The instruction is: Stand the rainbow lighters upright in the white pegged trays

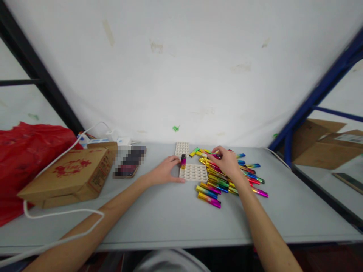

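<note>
A white tray [193, 173] with rows of round holes lies flat on the table. One shiny purple-and-yellow lighter [183, 161] stands upright in its back left corner. My left hand [164, 172] rests at the tray's left side, thumb and fingers spread apart, the thumb by the front corner. To the right is a loose pile of metallic rainbow-coloured lighters [219, 182], most lying on their sides. Over the back of this pile, my right hand [228, 162] has its fingers pinched on a lighter [218, 156], partly hidden by the fingers.
Behind the first tray lies a second white holed tray [182, 148]. At left are a pixelated phone-like object [129, 162], a brown cardboard box [68, 172], a red plastic bag [28, 151] and a white cable [65, 212]. A blue metal frame [306, 102] stands at right.
</note>
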Demonstrator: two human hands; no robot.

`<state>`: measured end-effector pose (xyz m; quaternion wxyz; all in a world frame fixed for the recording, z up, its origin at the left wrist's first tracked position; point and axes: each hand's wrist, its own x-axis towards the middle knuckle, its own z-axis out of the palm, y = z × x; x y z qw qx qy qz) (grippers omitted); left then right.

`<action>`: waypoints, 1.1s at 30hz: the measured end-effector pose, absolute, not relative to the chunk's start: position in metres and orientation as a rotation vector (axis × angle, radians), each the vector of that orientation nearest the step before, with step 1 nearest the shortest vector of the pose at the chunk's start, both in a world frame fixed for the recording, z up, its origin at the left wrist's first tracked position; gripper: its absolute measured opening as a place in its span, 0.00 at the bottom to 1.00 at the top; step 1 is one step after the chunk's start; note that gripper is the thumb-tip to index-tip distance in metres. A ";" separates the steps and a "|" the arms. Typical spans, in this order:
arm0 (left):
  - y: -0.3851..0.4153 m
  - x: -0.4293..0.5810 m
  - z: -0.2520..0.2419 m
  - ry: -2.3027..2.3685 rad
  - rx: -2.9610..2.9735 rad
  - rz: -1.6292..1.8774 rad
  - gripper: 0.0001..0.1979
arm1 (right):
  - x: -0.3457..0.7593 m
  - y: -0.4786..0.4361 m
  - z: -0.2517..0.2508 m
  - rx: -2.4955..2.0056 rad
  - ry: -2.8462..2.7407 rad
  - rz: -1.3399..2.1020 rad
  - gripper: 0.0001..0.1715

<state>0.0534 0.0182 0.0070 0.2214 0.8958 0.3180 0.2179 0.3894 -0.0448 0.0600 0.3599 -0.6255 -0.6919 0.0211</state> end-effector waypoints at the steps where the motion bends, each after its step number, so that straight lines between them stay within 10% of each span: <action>1: 0.018 0.053 0.007 0.875 2.473 0.607 0.45 | 0.385 -0.045 0.060 -1.578 -1.744 0.086 0.33; 13: 0.020 0.052 0.002 0.878 2.475 0.617 0.46 | 0.332 -0.050 0.056 -1.155 -1.442 1.053 0.45; 33: 0.017 0.052 0.004 0.837 2.466 0.658 0.42 | 0.315 -0.048 0.042 -1.403 -1.733 0.343 0.25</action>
